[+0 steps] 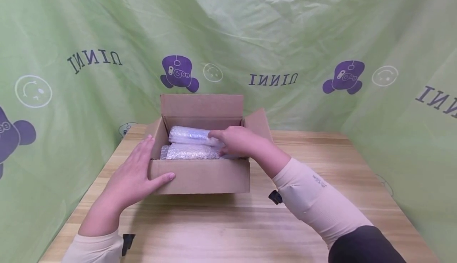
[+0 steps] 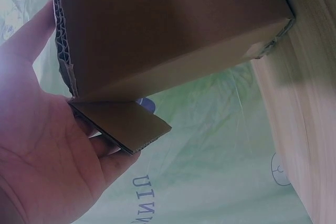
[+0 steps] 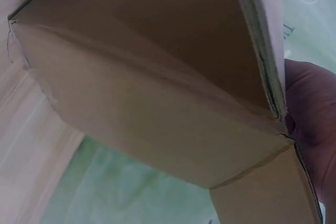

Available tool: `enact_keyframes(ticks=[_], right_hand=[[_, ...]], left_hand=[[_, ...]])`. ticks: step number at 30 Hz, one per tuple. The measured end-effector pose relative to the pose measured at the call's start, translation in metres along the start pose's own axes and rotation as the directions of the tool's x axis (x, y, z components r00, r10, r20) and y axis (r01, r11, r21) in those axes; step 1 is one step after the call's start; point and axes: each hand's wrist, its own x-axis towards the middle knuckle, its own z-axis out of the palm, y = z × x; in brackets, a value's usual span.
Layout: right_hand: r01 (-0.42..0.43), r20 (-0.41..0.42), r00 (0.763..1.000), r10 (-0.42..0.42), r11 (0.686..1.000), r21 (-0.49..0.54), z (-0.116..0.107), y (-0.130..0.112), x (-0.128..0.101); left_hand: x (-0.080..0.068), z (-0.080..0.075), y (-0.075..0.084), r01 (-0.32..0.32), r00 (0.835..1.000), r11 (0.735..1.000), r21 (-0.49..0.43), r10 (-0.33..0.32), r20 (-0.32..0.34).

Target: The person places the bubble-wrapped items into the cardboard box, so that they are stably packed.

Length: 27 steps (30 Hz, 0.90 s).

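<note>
An uncovered cardboard box (image 1: 200, 177) stands on the table with flaps spread. Inside lie two bubble-wrapped packages, one at the back (image 1: 187, 135) and one nearer the front (image 1: 192, 152). My right hand (image 1: 240, 141) reaches in over the right side and grips the right end of the back package, index finger on top and thumb on the near side. My left hand (image 1: 133, 173) rests at the box's front left corner, its fingers extended along the left flap (image 1: 156, 136) and its thumb over the front wall. In the left wrist view, its fingers pass behind the small flap (image 2: 123, 127).
The wooden table (image 1: 228, 223) extends in front of the box and to both sides. A green printed cloth (image 1: 285, 29) hangs behind and around it. The back flap (image 1: 201, 105) stands upright, and the right flap (image 1: 258, 124) leans outward beside my right wrist.
</note>
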Motion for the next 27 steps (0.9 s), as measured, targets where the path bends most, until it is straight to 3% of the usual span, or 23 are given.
enact_keyframes(ticks=[13,18,22,27], right_hand=[[0.003,-0.002,1.000,-0.003,0.998,0.061,0.005,0.007,-0.003],[-0.012,-0.084,0.996,0.023,0.991,0.133,-0.002,0.013,-0.020],[-0.070,-0.199,0.975,0.102,0.984,0.166,-0.012,0.017,-0.043],[-0.157,-0.329,0.921,0.207,0.973,0.172,-0.015,0.023,-0.077]], left_hand=[[0.002,-0.003,0.000,0.002,1.000,1.000,0.002,-0.002,0.024],[0.005,-0.010,-0.001,0.005,0.998,1.000,-0.023,-0.004,0.068],[0.009,-0.018,0.002,0.039,0.997,0.998,-0.051,-0.036,0.071],[0.010,-0.020,0.009,0.040,0.999,0.999,-0.034,-0.039,0.025]])
